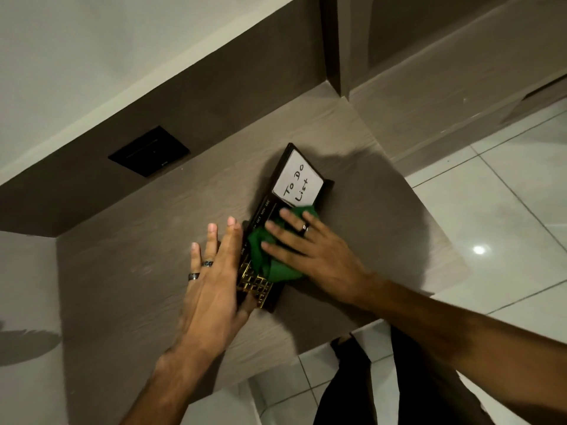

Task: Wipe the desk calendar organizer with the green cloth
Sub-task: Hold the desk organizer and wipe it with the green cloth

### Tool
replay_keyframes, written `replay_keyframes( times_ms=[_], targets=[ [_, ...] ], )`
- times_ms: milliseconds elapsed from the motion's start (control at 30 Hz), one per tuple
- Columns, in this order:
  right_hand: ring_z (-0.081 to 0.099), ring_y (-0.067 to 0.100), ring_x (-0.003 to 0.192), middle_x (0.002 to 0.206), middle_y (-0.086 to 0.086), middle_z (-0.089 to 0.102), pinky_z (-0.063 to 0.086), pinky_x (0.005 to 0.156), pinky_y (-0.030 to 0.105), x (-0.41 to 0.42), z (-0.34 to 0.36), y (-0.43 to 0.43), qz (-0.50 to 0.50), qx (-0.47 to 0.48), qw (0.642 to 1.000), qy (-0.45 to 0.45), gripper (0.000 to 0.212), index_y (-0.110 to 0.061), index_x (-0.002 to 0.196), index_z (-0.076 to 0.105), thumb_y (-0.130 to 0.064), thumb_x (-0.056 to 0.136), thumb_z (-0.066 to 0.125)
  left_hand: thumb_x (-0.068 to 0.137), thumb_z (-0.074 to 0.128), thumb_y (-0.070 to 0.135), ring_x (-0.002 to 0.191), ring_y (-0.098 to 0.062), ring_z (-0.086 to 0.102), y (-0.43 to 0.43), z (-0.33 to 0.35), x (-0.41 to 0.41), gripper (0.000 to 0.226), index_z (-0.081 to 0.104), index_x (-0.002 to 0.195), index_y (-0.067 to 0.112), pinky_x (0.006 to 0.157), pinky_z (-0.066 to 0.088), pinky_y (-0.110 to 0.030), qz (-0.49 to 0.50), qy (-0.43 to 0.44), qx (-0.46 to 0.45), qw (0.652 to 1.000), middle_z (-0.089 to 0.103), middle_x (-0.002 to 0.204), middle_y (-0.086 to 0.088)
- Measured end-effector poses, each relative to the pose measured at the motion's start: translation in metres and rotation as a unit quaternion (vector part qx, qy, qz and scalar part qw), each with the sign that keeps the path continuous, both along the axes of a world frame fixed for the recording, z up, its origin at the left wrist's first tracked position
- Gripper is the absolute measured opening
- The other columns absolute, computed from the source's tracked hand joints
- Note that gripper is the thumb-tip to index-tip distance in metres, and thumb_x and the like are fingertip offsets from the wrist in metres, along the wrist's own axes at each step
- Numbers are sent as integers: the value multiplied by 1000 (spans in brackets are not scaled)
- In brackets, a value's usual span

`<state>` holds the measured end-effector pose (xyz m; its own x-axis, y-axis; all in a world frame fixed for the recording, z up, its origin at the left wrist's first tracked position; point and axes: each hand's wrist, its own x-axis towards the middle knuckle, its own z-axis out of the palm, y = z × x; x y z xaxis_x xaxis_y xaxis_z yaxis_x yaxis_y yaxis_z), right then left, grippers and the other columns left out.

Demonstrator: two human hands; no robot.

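The black desk calendar organizer (266, 207) lies flat on the brown wooden desk (129, 240), with gold month labels, a gold date grid and a white "To Do List" card (298, 182) at its far end. A green cloth (260, 250) covers its middle. My right hand (310, 250) presses flat on the cloth with fingers spread. My left hand (214, 271) rests against the organizer's left edge and near corner, fingers extended, steadying it. The organizer's middle is hidden by cloth and hands.
A black wall plate (149, 151) is set in the dark back panel behind the desk. The desk's right edge drops to a white tiled floor (497, 210). My dark trouser legs (383, 391) stand at the near edge.
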<state>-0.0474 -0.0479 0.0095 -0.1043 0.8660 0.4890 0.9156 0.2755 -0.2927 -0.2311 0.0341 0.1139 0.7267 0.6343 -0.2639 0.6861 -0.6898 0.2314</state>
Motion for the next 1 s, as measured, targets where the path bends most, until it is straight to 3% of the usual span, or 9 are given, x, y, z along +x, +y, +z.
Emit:
replay_keyframes(
  times_ms=[67, 200, 367, 500, 600, 767, 933, 1000],
  targets=[
    [22, 36, 143, 152, 14, 36, 13, 118, 49, 26, 5, 13, -57, 20, 998, 18, 75, -18, 145, 35, 5, 79, 64, 73, 82, 22, 145, -11, -25, 1, 1, 0, 128, -19, 151, 32, 117, -19, -37, -5, 18, 14, 1000, -14, 161, 8],
    [14, 38, 145, 156, 14, 24, 9, 118, 49, 53, 5, 14, -169, -14, 982, 84, 79, -16, 147, 33, 8, 77, 61, 74, 80, 37, 145, -16, -28, 2, 3, 1, 127, -22, 149, 34, 115, -22, -41, -9, 38, 28, 999, -17, 162, 4],
    [11, 32, 146, 156, 10, 23, 15, 118, 50, 11, -2, 3, -14, -27, 999, 39, 81, -21, 147, 33, -3, 77, 70, 75, 79, 38, 145, -21, -28, 3, 3, 1, 128, -25, 149, 30, 117, -16, -48, -11, 54, 35, 998, -24, 160, 2],
    [19, 37, 144, 153, 14, 33, 20, 116, 54, 56, 5, 25, -60, -15, 997, 41, 66, -19, 143, 42, -5, 82, 61, 76, 79, 32, 145, -18, -28, 4, 4, 2, 122, -14, 153, 24, 116, -20, -44, -5, 42, 19, 999, -20, 161, 2],
    [19, 41, 144, 153, 16, 33, 23, 113, 59, 60, 5, 18, -121, -40, 987, 93, 67, -15, 143, 43, 2, 80, 59, 77, 78, 27, 145, -17, -29, 2, 5, 4, 118, -11, 154, 23, 116, -21, -43, 4, 24, 2, 1000, -19, 161, 3],
    [19, 35, 144, 152, 16, 36, 29, 111, 59, 44, 14, 23, -32, -20, 996, 76, 67, -16, 141, 46, 5, 79, 59, 78, 77, 19, 145, -16, -29, 2, 5, 3, 117, -12, 153, 24, 116, -20, -43, 0, 6, -10, 1000, -19, 161, 6],
    [14, 37, 146, 156, 14, 28, 27, 111, 61, 76, 15, 34, -190, -53, 964, 176, 68, -17, 146, 39, 2, 82, 51, 77, 78, 18, 145, -14, -28, 3, 4, 2, 117, -10, 153, 27, 116, -16, -47, 13, -2, -30, 999, -17, 162, 8],
    [15, 38, 145, 156, 13, 28, 23, 113, 60, 57, 4, 19, -214, -59, 959, 177, 72, -17, 145, 40, 2, 78, 61, 77, 78, 17, 145, -14, -28, 4, 3, 2, 117, -9, 154, 28, 116, -16, -47, 20, -7, -35, 999, -17, 162, 9]
  ],
)
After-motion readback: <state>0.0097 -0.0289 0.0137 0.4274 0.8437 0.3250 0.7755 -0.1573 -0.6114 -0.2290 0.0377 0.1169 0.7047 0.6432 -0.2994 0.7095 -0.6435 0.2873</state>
